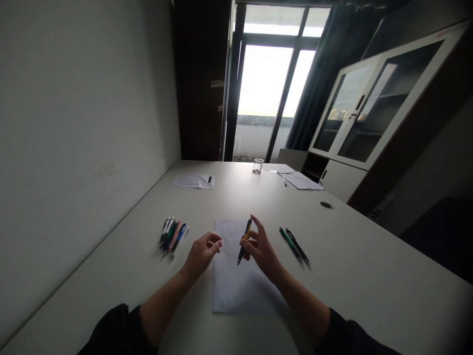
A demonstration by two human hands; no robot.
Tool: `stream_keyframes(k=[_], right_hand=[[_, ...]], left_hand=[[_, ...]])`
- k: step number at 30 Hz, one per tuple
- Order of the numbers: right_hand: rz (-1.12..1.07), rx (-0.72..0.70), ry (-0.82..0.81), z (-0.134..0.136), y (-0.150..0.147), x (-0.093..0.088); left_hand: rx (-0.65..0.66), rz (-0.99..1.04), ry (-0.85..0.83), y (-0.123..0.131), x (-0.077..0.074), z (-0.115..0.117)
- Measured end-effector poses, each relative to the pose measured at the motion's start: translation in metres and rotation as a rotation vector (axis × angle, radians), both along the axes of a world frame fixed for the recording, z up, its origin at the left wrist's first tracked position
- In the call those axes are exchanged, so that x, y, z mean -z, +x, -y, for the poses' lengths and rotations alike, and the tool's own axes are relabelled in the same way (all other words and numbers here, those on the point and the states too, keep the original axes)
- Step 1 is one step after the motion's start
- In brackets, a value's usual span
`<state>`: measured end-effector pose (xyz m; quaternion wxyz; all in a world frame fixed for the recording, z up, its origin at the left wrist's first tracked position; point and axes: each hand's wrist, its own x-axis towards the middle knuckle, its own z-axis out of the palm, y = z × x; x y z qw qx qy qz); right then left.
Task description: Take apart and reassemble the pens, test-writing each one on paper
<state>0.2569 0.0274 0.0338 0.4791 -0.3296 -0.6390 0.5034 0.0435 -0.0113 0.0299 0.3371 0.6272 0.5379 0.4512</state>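
A yellow and black click pen (pixel 245 241) slants in my right hand (pixel 261 248), tip down, above a sheet of paper (pixel 231 291). My right index finger rests at the pen's top end, while the thumb and other fingers grip its barrel. Handwriting-like lines cover the upper part of the sheet; its lower part looks blank. At the sheet's left edge, my left hand (pixel 202 252) is loosely curled, thumb and fingers slightly apart, with nothing visible in it. Left of that hand lies a group of several pens (pixel 172 237). A green pen (pixel 290 245) and a black pen (pixel 298 246) lie right of the sheet.
Farther back on the white table (pixel 148 296) are a sheet with a dark strip (pixel 194 181), a clear glass (pixel 257 166), and more papers (pixel 303 180) with a pen (pixel 285 181) beside them. A cable hole (pixel 326 205) is at right. A wall (pixel 92 123) borders the left side.
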Motion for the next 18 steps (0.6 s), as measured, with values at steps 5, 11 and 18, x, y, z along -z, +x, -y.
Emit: stream_keyframes(k=[5, 11, 18], right_hand=[[-0.015, 0.015, -0.01, -0.0011, 0.0005, 0.0006], [-0.063, 0.017, -0.013, -0.0014, -0.0007, 0.0006], [-0.091, 0.06, 0.005, -0.0031, -0.0011, 0.0017]], left_hand=[[-0.021, -0.044, 0.005, -0.0005, 0.0004, -0.0013], [-0.031, -0.055, 0.018, -0.0017, 0.0041, -0.0029], [-0.039, -0.1, 0.031, -0.002, 0.0024, -0.0022]])
